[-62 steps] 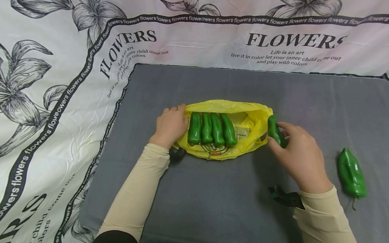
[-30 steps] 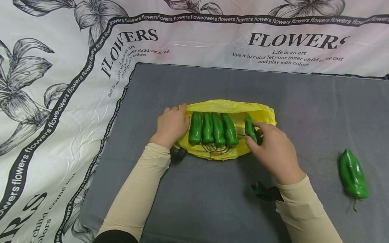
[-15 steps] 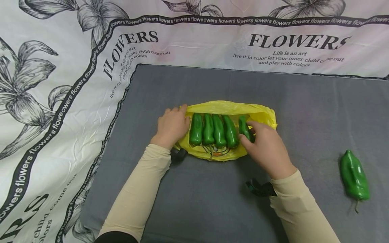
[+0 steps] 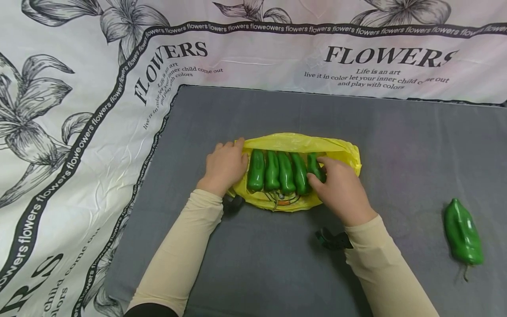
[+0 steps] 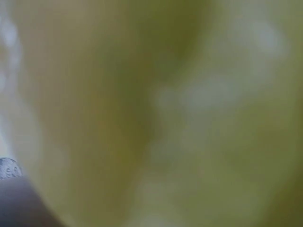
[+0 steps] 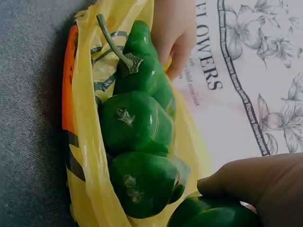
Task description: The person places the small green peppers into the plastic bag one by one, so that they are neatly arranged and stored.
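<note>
A yellow plastic bag (image 4: 297,141) lies in the middle, its mouth spread, with several green peppers (image 4: 286,172) side by side in it. My left hand (image 4: 225,168) grips the bag's left edge; the right wrist view shows the left hand's fingers (image 6: 177,52) at the far end of the bag. Inside the bag's right part, my right hand (image 4: 343,191) holds another green pepper (image 4: 314,166) between thumb and fingers, close against the row. The right wrist view catches that pepper's edge at the bottom. Yellow film (image 5: 213,142) fills the left wrist view, badly blurred.
One more green pepper (image 4: 463,231) lies on the grey cloth (image 4: 277,264) at the right, its stem towards me. A white flower-printed border (image 4: 253,70) runs along the back and left side. A dark wrist strap (image 4: 332,240) hangs below the right wrist.
My right hand has carried its pepper leftwards, from outside the bag's right edge into the bag and up to the row. The left hand has kept its place at the bag's left edge.
</note>
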A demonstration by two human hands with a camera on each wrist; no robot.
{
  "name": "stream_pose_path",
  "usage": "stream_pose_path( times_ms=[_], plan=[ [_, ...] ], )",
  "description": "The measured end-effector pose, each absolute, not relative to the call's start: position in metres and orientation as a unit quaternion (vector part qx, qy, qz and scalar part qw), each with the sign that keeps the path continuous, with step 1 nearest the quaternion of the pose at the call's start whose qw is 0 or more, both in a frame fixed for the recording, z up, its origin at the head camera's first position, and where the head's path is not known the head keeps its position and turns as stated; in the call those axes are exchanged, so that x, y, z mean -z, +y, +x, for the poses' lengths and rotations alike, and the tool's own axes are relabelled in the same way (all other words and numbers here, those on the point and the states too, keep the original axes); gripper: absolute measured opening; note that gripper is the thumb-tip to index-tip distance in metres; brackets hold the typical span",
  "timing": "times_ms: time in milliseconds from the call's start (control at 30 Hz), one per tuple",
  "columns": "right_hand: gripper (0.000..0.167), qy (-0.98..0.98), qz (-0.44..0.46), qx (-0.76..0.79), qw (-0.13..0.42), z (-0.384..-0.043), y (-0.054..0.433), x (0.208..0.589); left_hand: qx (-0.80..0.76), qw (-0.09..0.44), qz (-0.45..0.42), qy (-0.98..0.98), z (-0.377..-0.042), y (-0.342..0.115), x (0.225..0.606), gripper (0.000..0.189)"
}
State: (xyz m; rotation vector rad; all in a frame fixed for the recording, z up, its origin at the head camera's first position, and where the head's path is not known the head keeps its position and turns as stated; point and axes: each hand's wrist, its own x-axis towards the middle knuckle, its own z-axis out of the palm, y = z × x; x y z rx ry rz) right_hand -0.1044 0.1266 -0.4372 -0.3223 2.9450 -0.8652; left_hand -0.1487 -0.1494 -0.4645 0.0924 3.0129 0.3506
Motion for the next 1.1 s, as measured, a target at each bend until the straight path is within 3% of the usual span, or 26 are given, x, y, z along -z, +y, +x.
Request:
stream_pose_path(
  times_ms=[333,767,1100],
  plan=[
    [0.047,0.958,-0.102,0.265,0.029,-0.113,0.123,0.434,-0.113,0.046,0.033,0.992,-0.15,-0.149,0.462,0.053],
    [0.024,0.957,-0.108,0.269,0.013,-0.125,0.122,0.441,-0.114,0.046,0.032,0.992,-0.151,-0.149,0.458,0.054],
    [0.038,0.952,-0.111,0.282,0.034,-0.124,0.125,0.454,-0.112,0.046,0.034,0.992,-0.147,-0.148,0.463,0.054]
  ],
)
